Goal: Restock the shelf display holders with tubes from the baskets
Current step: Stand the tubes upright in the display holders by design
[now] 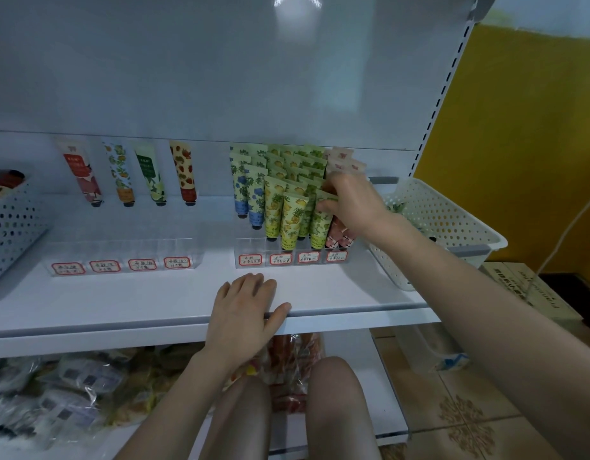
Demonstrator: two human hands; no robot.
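White shelf [147, 303] bears flat left hand [244, 310]; right hand [353, 204] pinches green tube [320, 225] in holder [254, 247].

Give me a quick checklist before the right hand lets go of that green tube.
1. Right hand grips the green tube: ok.
2. Green tube fully seated in the right holder: cannot tell from this angle.
3. Left hand flat on the shelf edge, clear of both holders: ok.
4. Left holder full: not ok, one tube per column.
5. Tubes left in the right basket: cannot tell.
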